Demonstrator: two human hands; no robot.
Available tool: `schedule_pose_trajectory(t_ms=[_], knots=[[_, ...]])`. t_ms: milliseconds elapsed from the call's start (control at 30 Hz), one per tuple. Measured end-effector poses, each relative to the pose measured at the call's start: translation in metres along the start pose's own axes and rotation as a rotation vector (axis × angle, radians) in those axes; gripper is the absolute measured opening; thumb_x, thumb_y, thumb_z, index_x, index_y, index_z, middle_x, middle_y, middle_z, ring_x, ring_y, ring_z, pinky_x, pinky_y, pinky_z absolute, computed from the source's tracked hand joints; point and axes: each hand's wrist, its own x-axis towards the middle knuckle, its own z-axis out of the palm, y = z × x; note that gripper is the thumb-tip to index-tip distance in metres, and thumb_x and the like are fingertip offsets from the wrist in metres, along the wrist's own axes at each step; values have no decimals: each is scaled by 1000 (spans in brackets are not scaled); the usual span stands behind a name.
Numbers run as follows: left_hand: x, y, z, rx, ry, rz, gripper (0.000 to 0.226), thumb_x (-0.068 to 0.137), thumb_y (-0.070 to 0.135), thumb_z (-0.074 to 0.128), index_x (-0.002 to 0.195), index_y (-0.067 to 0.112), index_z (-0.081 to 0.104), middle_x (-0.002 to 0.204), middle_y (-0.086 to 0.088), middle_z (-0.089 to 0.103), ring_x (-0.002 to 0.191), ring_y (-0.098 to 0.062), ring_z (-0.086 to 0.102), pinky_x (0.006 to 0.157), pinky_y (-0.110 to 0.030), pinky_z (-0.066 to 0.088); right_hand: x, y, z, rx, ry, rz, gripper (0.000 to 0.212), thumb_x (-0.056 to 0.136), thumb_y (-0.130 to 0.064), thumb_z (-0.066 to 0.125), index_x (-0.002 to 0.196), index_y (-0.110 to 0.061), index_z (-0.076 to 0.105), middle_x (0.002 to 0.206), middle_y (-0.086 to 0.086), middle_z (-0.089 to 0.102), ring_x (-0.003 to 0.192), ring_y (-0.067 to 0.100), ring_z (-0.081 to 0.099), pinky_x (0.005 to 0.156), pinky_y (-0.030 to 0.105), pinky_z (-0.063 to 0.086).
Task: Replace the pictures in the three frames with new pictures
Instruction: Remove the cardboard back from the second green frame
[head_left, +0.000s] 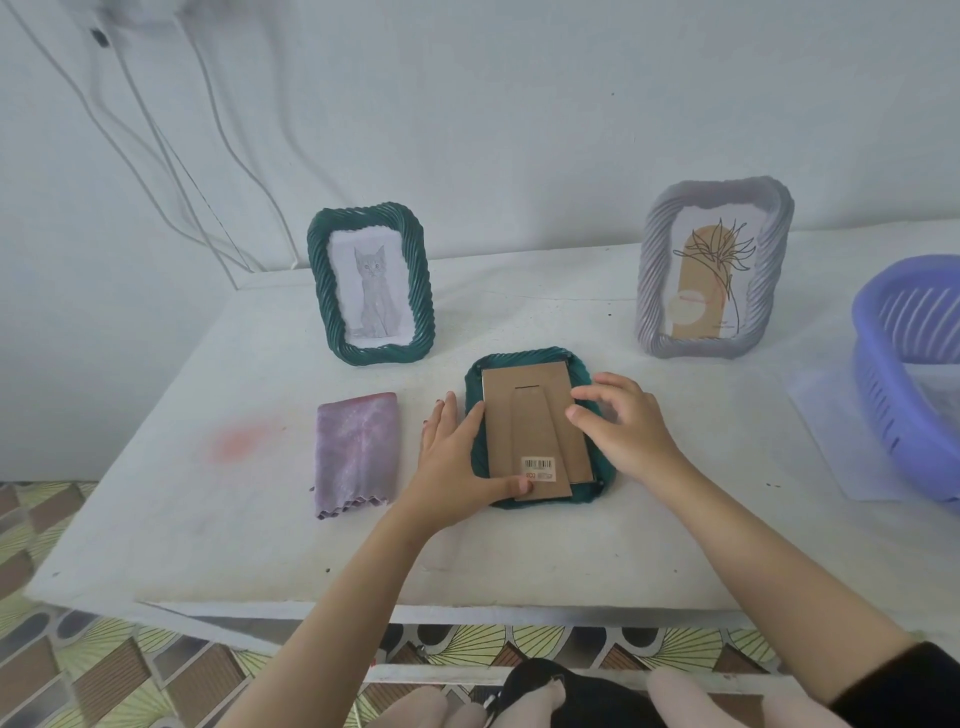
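L hand (457, 457) flat on face-down green frame (519, 356), R hand (623, 426) arched, fingertips (587, 388) on backing (524, 410)

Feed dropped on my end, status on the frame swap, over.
Left hand flat on face-down green frame, left edge; right hand touching right edge. Cardboard backing still on. Nothing in the way.

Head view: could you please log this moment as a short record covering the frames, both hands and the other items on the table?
Lying frame: face-down green frame, cardboard backing up, mid-table
Left hand: flat along that frame's left edge, thumb on the backing's lower end
Right hand: fingertips at the backing's right edge
Standing frames: cat frame rear left; grey frame with a plant drawing rear right
Other items: purple cloth left of the hands; purple basket at the right edge
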Motion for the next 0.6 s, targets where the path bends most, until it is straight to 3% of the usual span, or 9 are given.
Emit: schedule_pose_trajectory(t_ms=[67, 200, 400, 500, 600], knots=[[0, 0, 0, 8, -7, 1, 105, 71, 49, 72, 148, 23, 7, 156, -4, -14, 142, -17, -20, 117, -38, -5, 3, -1, -1, 72, -13, 46, 28, 84, -25, 62, 112, -20, 65, 139, 0, 41, 128, 19, 38, 111, 35, 28], [0, -2, 1, 18, -3, 18, 105, 72, 51, 70, 149, 26, 4, 156, -1, -17, 141, -16, -21, 116, -38, -6, 6, -2, -6, 256, -71, 126, 26, 84, -17, 62, 111, -17, 65, 142, -1, 37, 127, 14, 40, 103, 25, 28], [-3, -6, 5, -12, 63, 95, 104, 72, 49, 71, 147, 29, 1, 155, 5, -14, 141, -10, -19, 117, -37, -3, -1, -8, -12, 386, -93, 126, 30, 85, -10, 61, 114, -16, 62, 136, -3, 39, 119, 7, 39, 95, 21, 26], [-4, -8, 7, -44, 85, 115, 105, 72, 48, 72, 147, 30, 0, 155, 9, -13, 141, -8, -18, 118, -38, 0, -7, -10, -12, 403, -84, 93, 30, 86, -9, 60, 114, -18, 62, 126, -6, 43, 113, 7, 41, 93, 20, 27], [-5, -9, 8, -54, 103, 132, 105, 72, 48, 72, 146, 31, -1, 154, 13, -11, 141, -7, -16, 118, -36, 1, -9, -11, -12, 405, -79, 84, 30, 86, -9, 59, 113, -20, 61, 95, -4, 48, 89, 8, 47, 86, 18, 33]])
